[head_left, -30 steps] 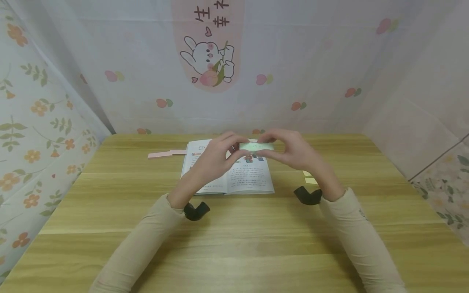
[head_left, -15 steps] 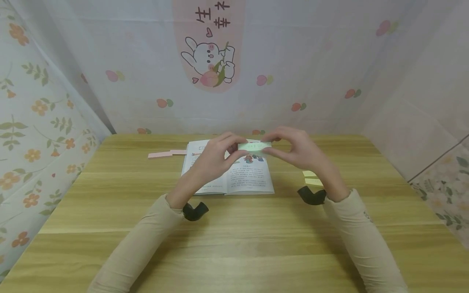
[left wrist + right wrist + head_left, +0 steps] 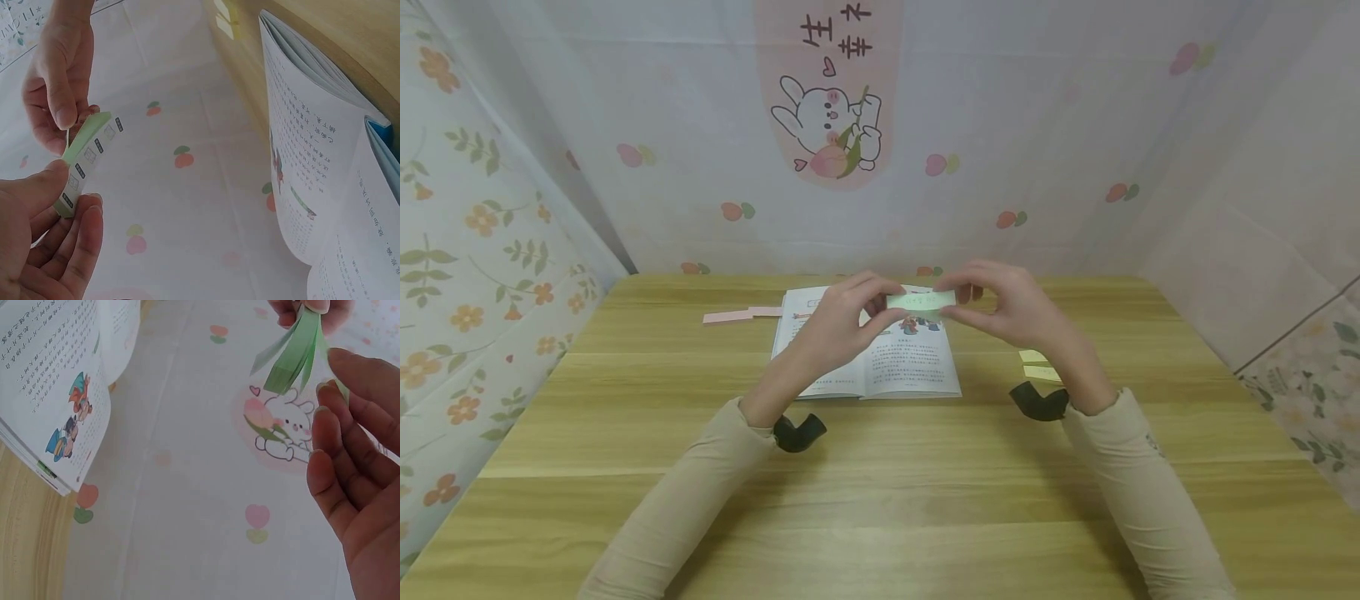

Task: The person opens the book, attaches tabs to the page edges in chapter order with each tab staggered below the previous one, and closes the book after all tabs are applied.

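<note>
A narrow pad of green sticky notes [image 3: 921,301], with handwriting on its upper face, is held up above an open book [image 3: 912,371]. My left hand [image 3: 842,323] grips the pad's left end between thumb and fingers. At the other end, my right hand [image 3: 1006,307] pinches a single sheet between thumb and forefinger. The right wrist view shows the pad's loose ends [image 3: 292,362] fanned apart, with that pinched sheet [image 3: 338,378] bent away from the rest. Printed marks show on the pad's underside [image 3: 89,156] in the left wrist view.
Two pink paper strips [image 3: 727,317] lie at the book's left edge, one reaching it. Yellow sticky notes [image 3: 1042,372] lie on the wooden table [image 3: 880,517] near the right wrist. A patterned curtain [image 3: 1000,125] hangs behind the table.
My right hand has shifted slightly right, away from the left hand, and more of the green pad's face shows. The left hand has stayed nearly still.
</note>
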`<action>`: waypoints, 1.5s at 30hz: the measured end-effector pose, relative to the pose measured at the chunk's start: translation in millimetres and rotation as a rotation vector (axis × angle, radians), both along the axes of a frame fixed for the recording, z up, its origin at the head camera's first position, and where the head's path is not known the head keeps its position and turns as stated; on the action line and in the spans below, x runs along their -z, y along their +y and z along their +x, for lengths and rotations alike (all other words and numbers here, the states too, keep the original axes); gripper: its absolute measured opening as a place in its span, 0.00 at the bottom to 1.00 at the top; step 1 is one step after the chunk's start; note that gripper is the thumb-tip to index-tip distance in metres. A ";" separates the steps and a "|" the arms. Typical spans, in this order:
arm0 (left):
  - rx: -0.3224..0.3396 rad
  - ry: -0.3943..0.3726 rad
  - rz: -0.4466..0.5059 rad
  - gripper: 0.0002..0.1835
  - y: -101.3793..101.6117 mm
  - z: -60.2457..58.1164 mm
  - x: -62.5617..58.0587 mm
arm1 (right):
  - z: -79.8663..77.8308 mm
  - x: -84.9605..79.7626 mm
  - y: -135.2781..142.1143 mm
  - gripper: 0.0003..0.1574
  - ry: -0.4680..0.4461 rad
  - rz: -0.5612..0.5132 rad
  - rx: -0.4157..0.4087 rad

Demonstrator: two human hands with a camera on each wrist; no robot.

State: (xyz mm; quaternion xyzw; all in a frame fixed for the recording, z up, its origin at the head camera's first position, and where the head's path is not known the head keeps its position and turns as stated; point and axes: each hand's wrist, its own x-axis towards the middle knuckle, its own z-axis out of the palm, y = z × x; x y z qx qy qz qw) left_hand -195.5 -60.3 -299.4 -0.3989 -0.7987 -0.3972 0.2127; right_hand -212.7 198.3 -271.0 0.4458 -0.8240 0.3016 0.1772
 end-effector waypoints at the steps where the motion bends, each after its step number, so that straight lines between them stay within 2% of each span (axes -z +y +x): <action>1: 0.003 -0.002 0.001 0.13 0.0 -0.1 0.0 | -0.1 0.2 0.1 0.19 0.001 -0.003 -0.001; 16: -0.014 -0.005 -0.061 0.14 0.5 -0.1 0.9 | 0.7 0.4 -1.5 0.17 0.062 -0.078 -0.053; 26: -0.018 0.013 -0.059 0.13 0.3 -0.7 1.9 | -2.1 1.7 -0.9 0.17 0.104 -0.137 -0.103; 45: -0.048 0.012 -0.044 0.12 -5.5 -1.5 3.0 | -3.1 -0.2 5.9 0.18 0.094 -0.173 -0.073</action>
